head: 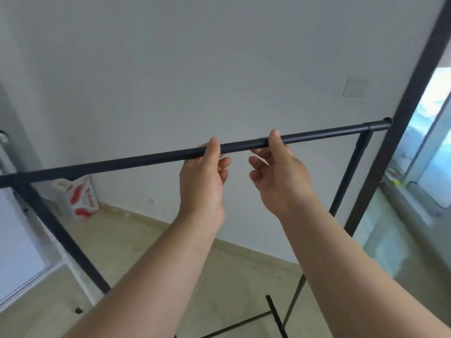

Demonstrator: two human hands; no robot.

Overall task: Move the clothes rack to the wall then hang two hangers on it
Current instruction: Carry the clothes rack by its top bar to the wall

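Note:
The black metal clothes rack stands in front of me, its top bar (146,159) slanting up from left to right close to the white wall (219,69). My left hand (203,181) and my right hand (280,174) are side by side at the middle of the bar. Each thumb lies against the front of the bar, while the fingers curl loosely below it without wrapping it. The rack's right upright (346,176) and left upright (61,232) run down to the floor. Its base bars (273,313) show at the bottom. No hangers are in view.
A white and red bag (78,198) leans in the left corner on the beige tiled floor (170,252). A dark door or window frame (415,98) with glass stands at the right, beside the rack's end. A light panel (22,252) stands at the left.

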